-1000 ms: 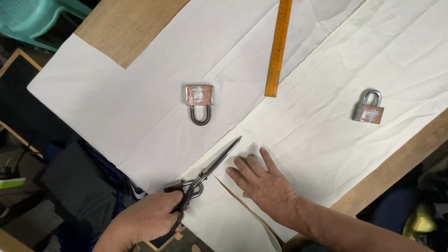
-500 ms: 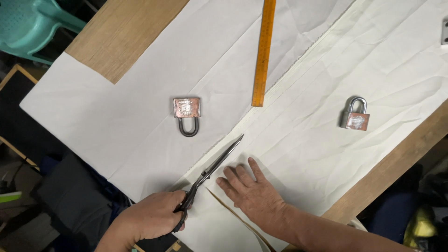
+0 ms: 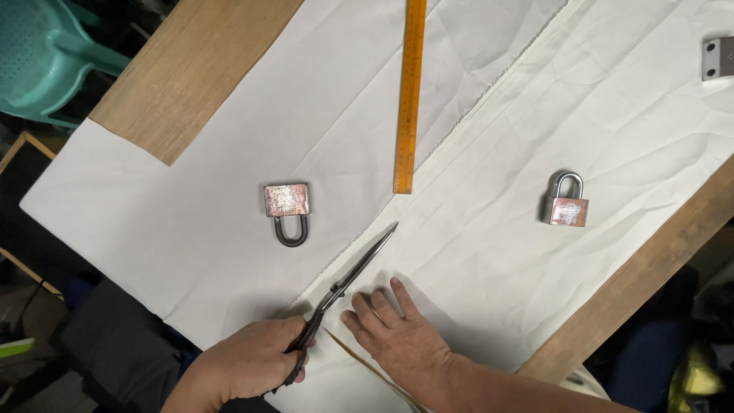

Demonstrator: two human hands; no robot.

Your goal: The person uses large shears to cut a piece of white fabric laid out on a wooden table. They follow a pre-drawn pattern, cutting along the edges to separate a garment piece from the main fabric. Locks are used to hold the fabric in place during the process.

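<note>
- Left hand point(image 3: 248, 363): closed around the dark loop handles of the scissors, fingers threaded through the bows, at the near edge of the table.
- Scissors point(image 3: 348, 279): long, slim metal blades, lying almost together and angled up and away toward the ruler's near end; the tip sits on the line where the fabric edge meets the paper. Judged rigid, fairly weighty and sharp at the point; the bows are the only safe place to hold them.
- Right hand point(image 3: 401, 344): open and flat, palm down, fingers spread, pressing on the fabric just beside the blades.
- White fabric point(image 3: 535, 153): a large creased sheet covering the right half of the table, its long edge running diagonally. Judged light, limp and prone to shifting or bunching; best controlled by flat pressure close to the blades rather than by pinching.
- White paper point(image 3: 191, 206): a stiffer-looking sheet under the left half, with shallow folds.
- Rusty padlock point(image 3: 287, 208): resting on the paper, shackle pointing toward the person; seemingly serving as a weight.
- Second padlock point(image 3: 566, 203): on the fabric, well apart from the hands, shackle pointing away.
- Orange ruler point(image 3: 410, 95): wooden, straight, lying on the paper near the fabric edge.
- Wooden table point(image 3: 191, 76): bare at the upper left and along the right edge.
- Teal plastic chair point(image 3: 46, 61): beyond the table corner.
</note>
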